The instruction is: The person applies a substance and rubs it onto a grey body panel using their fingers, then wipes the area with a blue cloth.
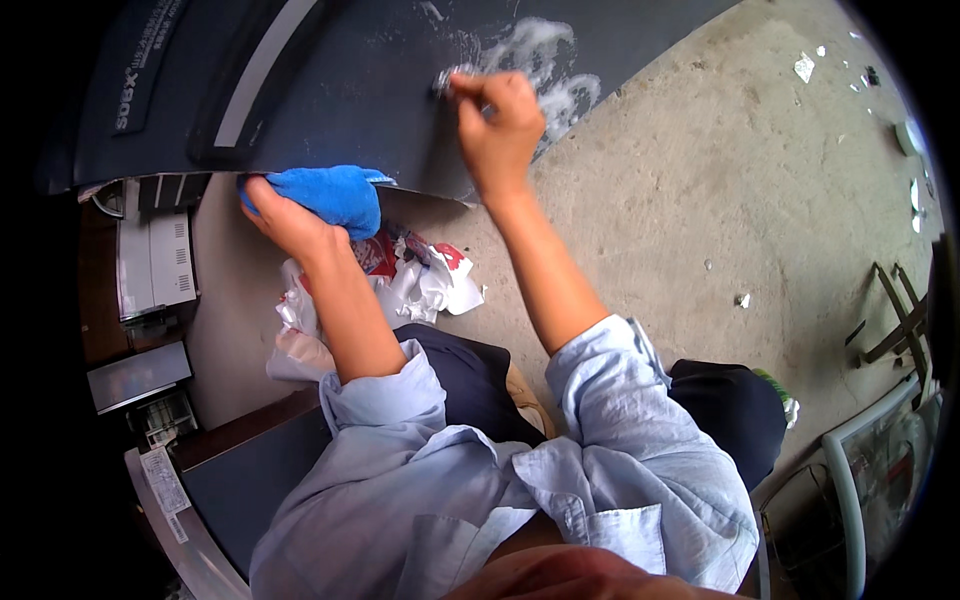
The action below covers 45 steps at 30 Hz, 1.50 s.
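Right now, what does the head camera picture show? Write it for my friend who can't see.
A right hand holds a small greyish wad against a dark panel with white smears, while the left hand holds a blue cloth at the panel's near edge. Crumpled white wrapping lies on the concrete floor.

Matt, fleecy blue cloth (335, 197), smooth dark panel (350, 115) with filmy white smears (530, 45), rough concrete floor (670, 210).
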{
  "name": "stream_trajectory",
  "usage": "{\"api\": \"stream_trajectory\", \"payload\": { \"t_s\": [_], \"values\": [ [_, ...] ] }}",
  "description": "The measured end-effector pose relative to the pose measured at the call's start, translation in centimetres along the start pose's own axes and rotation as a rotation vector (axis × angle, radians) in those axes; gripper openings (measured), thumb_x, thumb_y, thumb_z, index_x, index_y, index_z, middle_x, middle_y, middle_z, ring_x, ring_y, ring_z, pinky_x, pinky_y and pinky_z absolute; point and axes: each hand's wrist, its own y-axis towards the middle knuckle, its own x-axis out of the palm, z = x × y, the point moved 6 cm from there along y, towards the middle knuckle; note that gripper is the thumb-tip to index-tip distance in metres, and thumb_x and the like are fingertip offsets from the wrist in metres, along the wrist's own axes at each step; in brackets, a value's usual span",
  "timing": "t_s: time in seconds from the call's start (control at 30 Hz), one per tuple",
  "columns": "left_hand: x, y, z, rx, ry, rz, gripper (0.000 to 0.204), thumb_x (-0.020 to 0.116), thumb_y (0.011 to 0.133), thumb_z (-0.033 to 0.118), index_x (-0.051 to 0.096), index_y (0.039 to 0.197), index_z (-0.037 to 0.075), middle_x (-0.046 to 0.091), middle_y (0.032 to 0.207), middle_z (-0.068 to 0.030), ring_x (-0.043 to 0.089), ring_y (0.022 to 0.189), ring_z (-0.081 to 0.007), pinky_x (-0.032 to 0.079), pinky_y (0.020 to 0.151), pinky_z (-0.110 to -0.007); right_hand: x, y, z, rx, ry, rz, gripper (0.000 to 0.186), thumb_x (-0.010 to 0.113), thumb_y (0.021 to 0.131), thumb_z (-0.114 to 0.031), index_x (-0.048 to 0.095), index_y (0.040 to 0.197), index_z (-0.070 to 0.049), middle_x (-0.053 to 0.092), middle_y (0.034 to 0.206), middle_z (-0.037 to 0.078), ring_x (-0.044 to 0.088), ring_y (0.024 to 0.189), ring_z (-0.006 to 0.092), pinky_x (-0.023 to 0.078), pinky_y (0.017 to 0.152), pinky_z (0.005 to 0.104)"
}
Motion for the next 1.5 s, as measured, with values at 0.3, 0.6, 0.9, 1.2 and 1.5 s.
{"api": "stream_trajectory", "payload": {
  "t_s": [0.3, 0.6, 0.9, 1.2, 1.5],
  "values": [
    [-0.9, 0.7, -0.9, -0.024, -0.019, -0.046, 0.059, 0.057, 0.086, 0.043, 0.048, 0.134, 0.010, 0.056, 0.128, -0.0163, 0.060, 0.108, -0.0324, 0.052, 0.089, -0.045, 0.9, 1.7, -2.8, 0.127, 0.188, -0.110, 0.012, 0.078, 0.070, -0.001, 0.074, 0.078, -0.010, 0.065, 0.076, 0.006, 0.066, 0.070, 0.0216, 0.053, 0.064, 0.0312],
    [-0.9, -1.0, 0.4, -0.023, 0.046, 0.094, 0.045, 0.050, 0.091, 0.036, 0.059, 0.122, 0.005, 0.062, 0.119, -0.0119, 0.063, 0.102, -0.0270, 0.053, 0.087, -0.039, -0.2, 5.1, 1.2, 0.193, 0.282, 0.050, 0.011, 0.078, 0.072, 0.001, 0.075, 0.081, -0.005, 0.065, 0.077, 0.008, 0.067, 0.069, 0.0177, 0.054, 0.066, 0.0273],
    [-1.0, -0.5, -0.3, -0.068, -0.075, 0.053, 0.061, 0.061, 0.083, 0.039, 0.048, 0.134, 0.007, 0.056, 0.126, -0.0165, 0.060, 0.107, -0.0300, 0.050, 0.089, -0.043, -0.3, 5.9, 3.7, 0.373, 0.401, -0.036, 0.010, 0.080, 0.074, 0.001, 0.072, 0.080, 0.001, 0.071, 0.079, 0.008, 0.068, 0.068, 0.0136, 0.056, 0.068, 0.0256],
    [-0.4, -1.2, -0.5, -0.138, -0.128, 0.204, 0.054, 0.064, 0.083, 0.035, 0.054, 0.124, 0.002, 0.060, 0.114, -0.0151, 0.062, 0.096, -0.0253, 0.052, 0.084, -0.038, -1.8, 8.5, 3.7, 0.274, 0.102, -0.261, 0.015, 0.082, 0.078, -0.012, 0.073, 0.086, -0.004, 0.072, 0.078, 0.004, 0.064, 0.067, 0.0094, 0.050, 0.064, 0.0247],
    [-1.1, -0.6, -0.8, -0.112, -0.119, 0.196, 0.055, 0.064, 0.083, 0.035, 0.054, 0.124, 0.000, 0.061, 0.116, -0.0148, 0.062, 0.096, -0.0254, 0.051, 0.085, -0.038, -1.1, 4.9, 0.4, 0.153, 0.102, 0.009, 0.021, 0.083, 0.074, -0.007, 0.074, 0.093, -0.003, 0.066, 0.087, 0.006, 0.060, 0.071, 0.0133, 0.052, 0.070, 0.0267]
  ]
}}
